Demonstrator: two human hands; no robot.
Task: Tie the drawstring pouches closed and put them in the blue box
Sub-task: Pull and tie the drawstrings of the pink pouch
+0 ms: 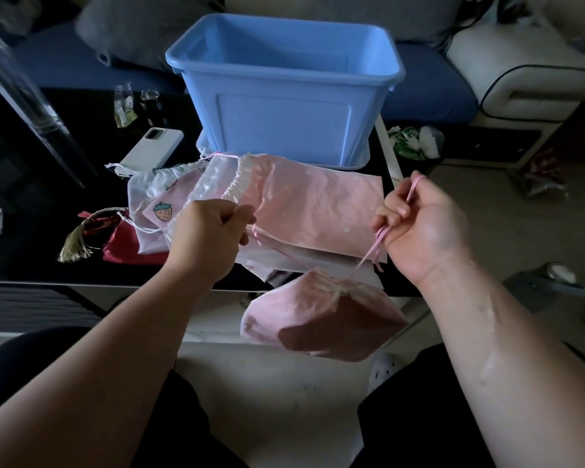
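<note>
A pink drawstring pouch (321, 322) hangs in front of the table edge, its mouth gathered tight. Two pink cord ends run up from it. My left hand (213, 228) pinches the left cord end, and my right hand (416, 224) grips the right cord (372, 251), which loops over my finger. The cords are pulled apart and taut. Behind my hands, several pink and white pouches (304, 204) lie in a pile on the black table, one with a strawberry print (163, 211). The blue box (284, 82) stands empty at the table's far side.
A red pouch with a gold tassel (115, 238) lies at the left of the pile. A white phone (152, 146), small bottles (149, 103) and a clear tube (31, 103) sit on the black table (48, 265). A sofa lies beyond, and crumpled wrappers (416, 143) lie at the right.
</note>
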